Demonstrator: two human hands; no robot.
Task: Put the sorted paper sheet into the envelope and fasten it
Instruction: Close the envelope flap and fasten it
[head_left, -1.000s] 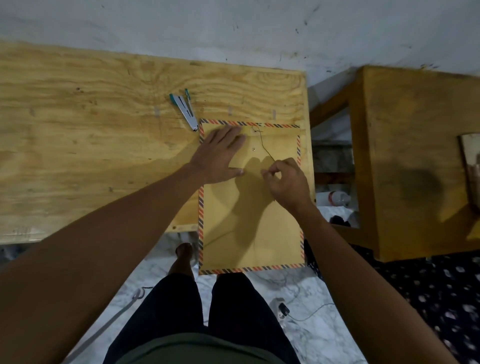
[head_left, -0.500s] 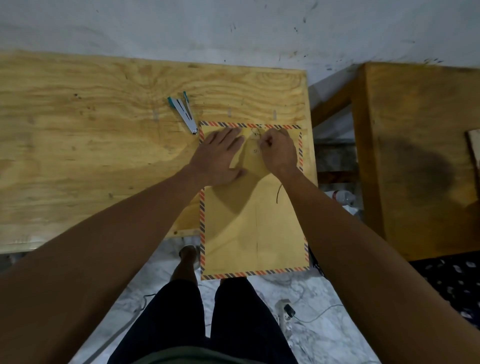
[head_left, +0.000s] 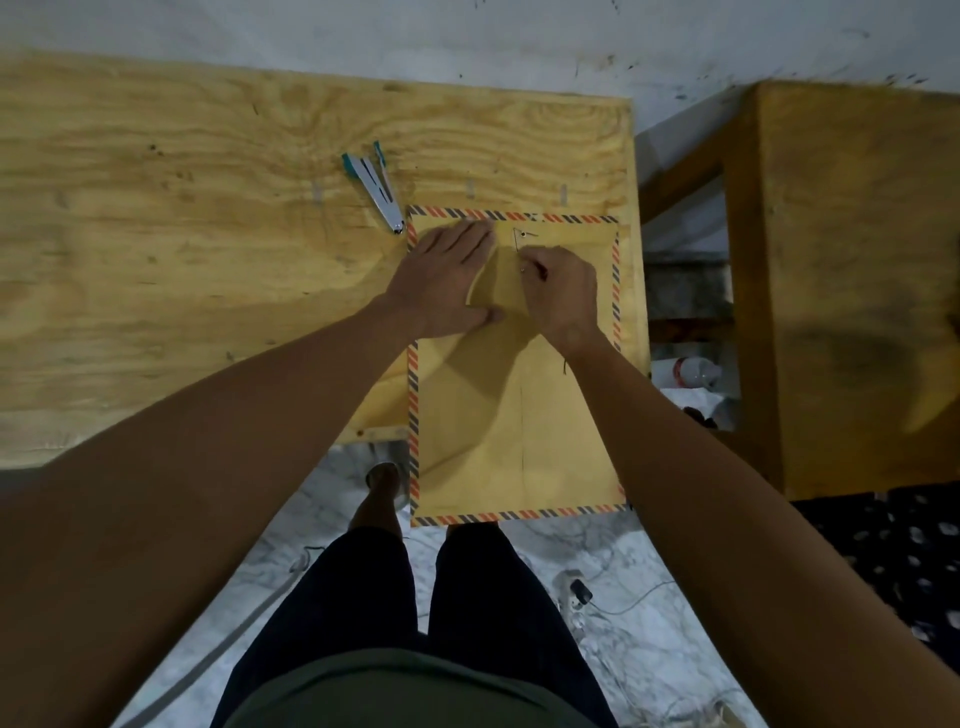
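A large brown envelope (head_left: 514, 410) with a red-and-grey striped border lies at the right end of the plywood table (head_left: 182, 249), its lower part hanging over the front edge. My left hand (head_left: 447, 280) lies flat on the folded flap with straight fingers. My right hand (head_left: 563, 291) pinches the thin dark closure string (head_left: 517, 240), which runs up to the upper button near the top edge. A loose end of string shows by my right wrist. No paper sheet is visible.
A silver stapler with teal ends (head_left: 374, 189) lies just beyond the envelope's top left corner. A wooden cabinet (head_left: 852, 270) stands to the right across a gap. Cables and a plug (head_left: 579, 592) lie on the marble floor by my legs.
My right hand went from the envelope's middle up to the top button with the string, then came down a little to the lower button. The left hand stayed flat on the flap.
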